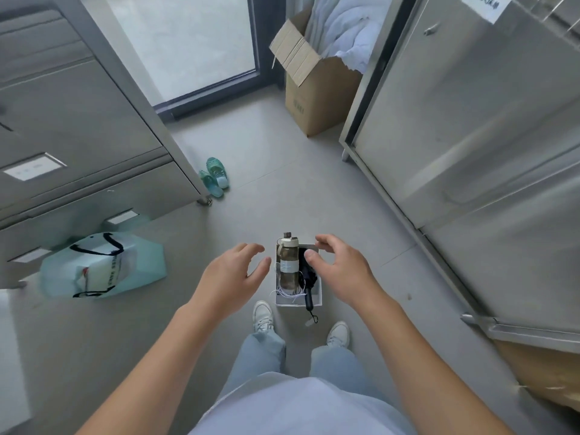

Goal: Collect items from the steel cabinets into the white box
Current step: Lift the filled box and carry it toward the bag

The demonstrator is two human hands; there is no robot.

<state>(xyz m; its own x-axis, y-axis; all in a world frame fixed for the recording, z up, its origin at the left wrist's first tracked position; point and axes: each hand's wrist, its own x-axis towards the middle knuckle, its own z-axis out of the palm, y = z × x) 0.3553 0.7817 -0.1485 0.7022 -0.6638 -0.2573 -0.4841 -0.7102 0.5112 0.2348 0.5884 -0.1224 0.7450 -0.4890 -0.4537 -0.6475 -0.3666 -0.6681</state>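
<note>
left hand (pixel 233 273) spread, holding nothing, left of white box (pixel 298 301) | right hand (pixel 340 270) loosely curled, holding nothing, over its right edge

Floor (pixel 266 146): pale grey tile. Far end: frosted glass door (pixel 188 42) in a dark frame, admitting soft daylight. Left steel cabinet (pixel 78 120): grey, fronts with label plates. Right steel cabinet (pixel 470 120): brushed doors, paper label (pixel 483 6) at top. Cardboard box (pixel 317 98): flaps open, white bedding (pixel 348 32) inside, standing between door and right steel cabinet. Green slippers (pixel 215 180): near the left steel cabinet's foot. Pale green bag (pixel 103 268): black handles, on the floor.
</note>
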